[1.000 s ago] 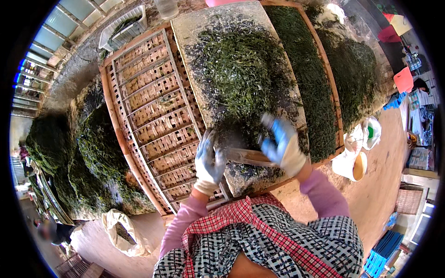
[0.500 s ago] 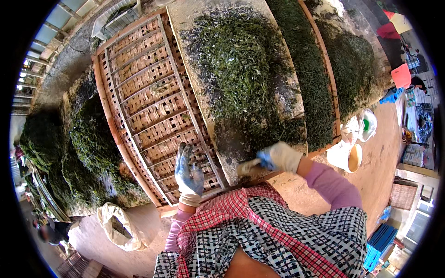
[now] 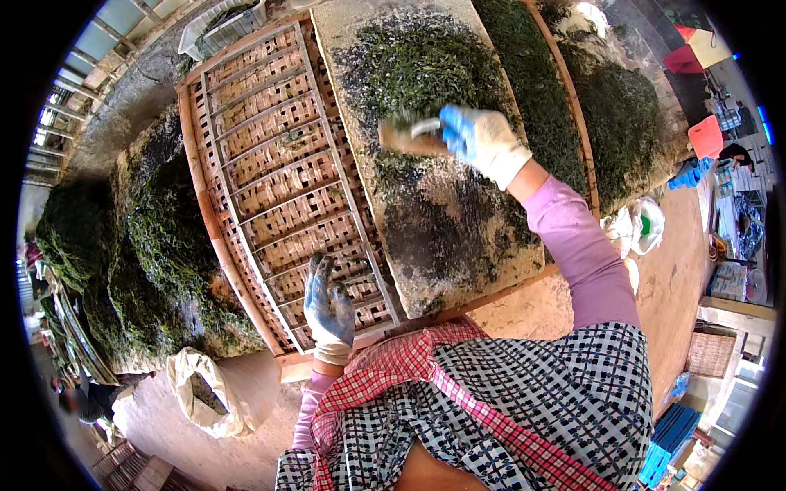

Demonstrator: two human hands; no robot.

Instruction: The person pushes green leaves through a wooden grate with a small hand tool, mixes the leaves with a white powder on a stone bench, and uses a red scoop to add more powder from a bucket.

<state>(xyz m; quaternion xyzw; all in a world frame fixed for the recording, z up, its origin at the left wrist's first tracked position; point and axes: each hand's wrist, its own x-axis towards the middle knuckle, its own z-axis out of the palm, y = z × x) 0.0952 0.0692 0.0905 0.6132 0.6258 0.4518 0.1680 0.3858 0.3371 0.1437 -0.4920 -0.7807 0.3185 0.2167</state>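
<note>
Right hand point(image 3: 489, 143), shifted from lower to upper centre, I see remotely, fingers clamped on blurred wooden scraper point(image 3: 405, 140) at seaweed point(image 3: 426, 69); left hand point(image 3: 330, 309), fingers extended, over woven rack point(image 3: 277, 188), lower centre-left.

Right arm point(image 3: 578, 237) extended, right fingers point(image 3: 459, 129) curled, left fingers point(image 3: 320, 283) straight

Brn flr point(image 3: 673, 278); barred wndws point(image 3: 106, 34) upper L.
</note>
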